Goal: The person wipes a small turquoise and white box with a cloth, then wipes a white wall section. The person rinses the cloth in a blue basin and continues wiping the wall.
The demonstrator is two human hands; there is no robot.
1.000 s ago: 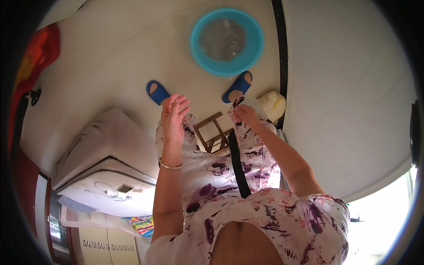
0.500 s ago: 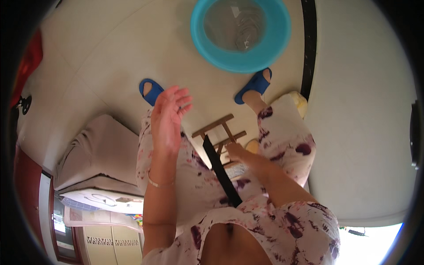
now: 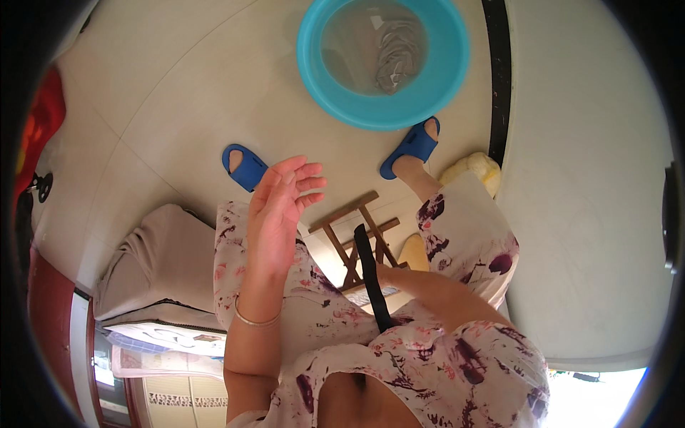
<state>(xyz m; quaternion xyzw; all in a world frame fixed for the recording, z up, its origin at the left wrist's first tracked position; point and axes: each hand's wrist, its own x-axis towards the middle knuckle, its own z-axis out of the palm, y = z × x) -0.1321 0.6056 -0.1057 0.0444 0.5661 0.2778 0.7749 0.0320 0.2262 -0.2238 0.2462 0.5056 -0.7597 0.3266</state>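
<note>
My left hand (image 3: 277,214) is raised over my left knee, palm turned inward. Its fingers are loosely bent and apart, holding nothing. My right hand (image 3: 389,275) reaches down between my knees beside a wooden folding stool (image 3: 343,212). A black strap (image 3: 372,279) hangs in front of that hand, and its fingers are hidden, so its grip does not show. Beyond my feet stands a turquoise basin (image 3: 311,68) with water and a soaked grey cloth (image 3: 397,55) in it.
Blue slippers (image 3: 248,170) are on my feet on the tiled floor. A yellow fluffy thing (image 3: 486,171) lies by my right leg, near a pale grey panel (image 3: 585,200). On the left are a covered seat (image 3: 168,250) and a red item (image 3: 44,128).
My right hand has drawn back toward my body, and the black strap has swung a little right. The left hand has shifted slightly down and right. The basin appears slightly lower in view.
</note>
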